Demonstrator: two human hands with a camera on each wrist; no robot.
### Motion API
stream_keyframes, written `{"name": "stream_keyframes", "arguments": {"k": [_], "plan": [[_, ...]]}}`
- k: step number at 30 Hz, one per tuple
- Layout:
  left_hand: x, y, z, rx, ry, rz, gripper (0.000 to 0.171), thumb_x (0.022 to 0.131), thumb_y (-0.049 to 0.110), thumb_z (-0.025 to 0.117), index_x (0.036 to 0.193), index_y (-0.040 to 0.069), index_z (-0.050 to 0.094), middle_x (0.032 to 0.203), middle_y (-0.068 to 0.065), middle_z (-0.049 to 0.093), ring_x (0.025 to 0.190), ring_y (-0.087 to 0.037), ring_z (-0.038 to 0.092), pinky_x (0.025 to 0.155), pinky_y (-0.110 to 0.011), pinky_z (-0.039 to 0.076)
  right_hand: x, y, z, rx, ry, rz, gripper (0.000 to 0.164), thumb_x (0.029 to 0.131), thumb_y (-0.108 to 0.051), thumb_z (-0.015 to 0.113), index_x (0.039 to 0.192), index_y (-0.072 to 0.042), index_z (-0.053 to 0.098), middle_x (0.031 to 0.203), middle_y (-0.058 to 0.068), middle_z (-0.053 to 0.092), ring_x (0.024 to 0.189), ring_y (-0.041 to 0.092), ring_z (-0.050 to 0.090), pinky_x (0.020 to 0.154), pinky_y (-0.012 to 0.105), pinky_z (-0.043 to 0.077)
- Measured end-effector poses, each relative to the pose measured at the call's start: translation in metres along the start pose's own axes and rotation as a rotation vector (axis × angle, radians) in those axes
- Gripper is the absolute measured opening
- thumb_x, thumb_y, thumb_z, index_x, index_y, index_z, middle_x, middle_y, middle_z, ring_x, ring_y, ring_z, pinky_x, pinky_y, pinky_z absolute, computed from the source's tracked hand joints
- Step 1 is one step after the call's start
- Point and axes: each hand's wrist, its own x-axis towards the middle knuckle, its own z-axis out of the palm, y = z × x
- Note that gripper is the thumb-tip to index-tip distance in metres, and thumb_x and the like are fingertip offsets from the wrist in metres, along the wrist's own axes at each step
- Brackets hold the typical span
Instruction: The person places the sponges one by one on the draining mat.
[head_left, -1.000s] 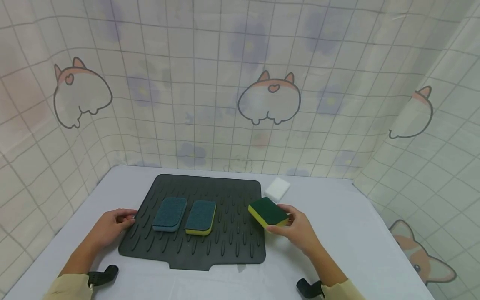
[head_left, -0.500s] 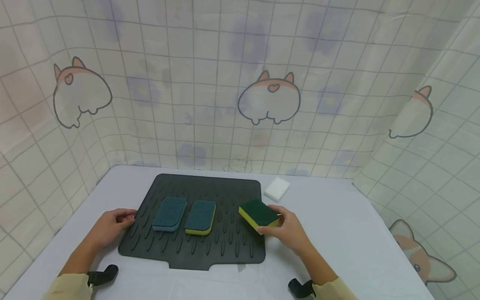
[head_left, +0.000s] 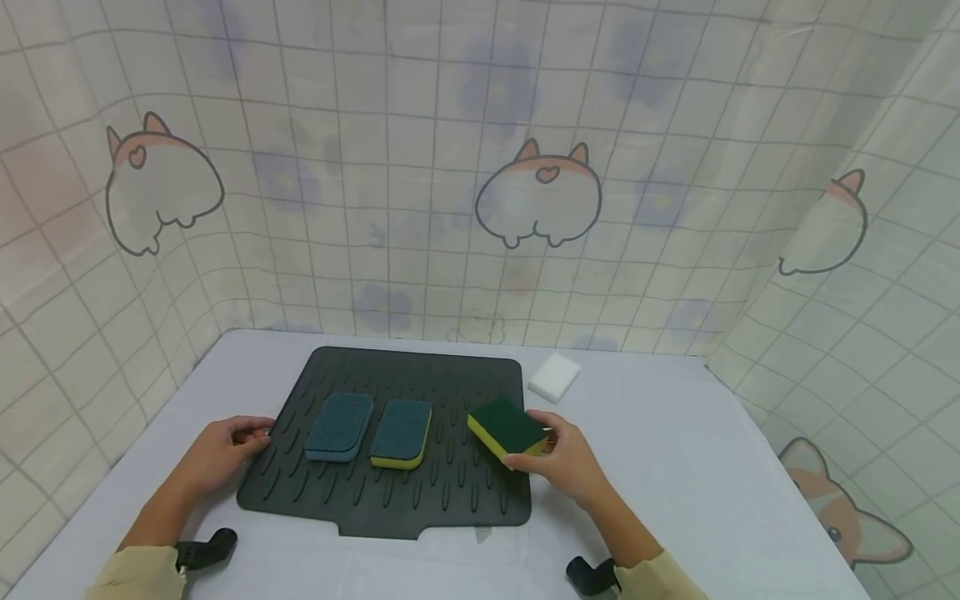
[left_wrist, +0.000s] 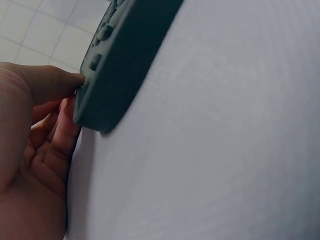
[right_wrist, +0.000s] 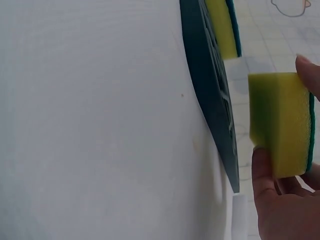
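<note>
My right hand (head_left: 566,458) grips a sponge (head_left: 508,428), dark green on top and yellow below, by its near right end. It hangs over the right part of the dark ridged drying mat (head_left: 450,508); in the right wrist view a gap shows between the sponge (right_wrist: 282,125) and the mat (right_wrist: 210,90). My left hand (head_left: 221,454) pinches the mat's left edge, thumb (left_wrist: 60,84) on the ridged side and fingers at the rim. Two sponges lie side by side on the mat: a blue one (head_left: 340,427) and a blue-topped yellow one (head_left: 402,433).
A white sponge block (head_left: 554,377) lies on the white table (head_left: 675,467) just beyond the mat's upper right corner. A tile-patterned curtain (head_left: 420,208) with corgi drawings closes off the back and both sides.
My right hand has carried the green and yellow sponge leftward, from the mat's right edge to farther over the mat. My left hand and the mat have stayed put.
</note>
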Motion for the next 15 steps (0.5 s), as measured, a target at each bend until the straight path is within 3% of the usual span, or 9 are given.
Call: {"name": "stream_keyframes", "arguments": {"k": [15], "plan": [[-0.001,0.003,-0.001,0.001,-0.006,0.001,0.038,0.099,0.013,0.065,0.132,-0.007,0.063,0.102,-0.010,0.068,0.089,-0.019,0.057,0.071,-0.026,0.047,0.005,-0.001,0.011,-0.018,-0.002,0.007,0.086,0.074,-0.041,0.092,0.146,-0.012,0.054,0.131,0.010,0.063,0.108,0.024,0.065,0.093,0.045,0.058]]}}
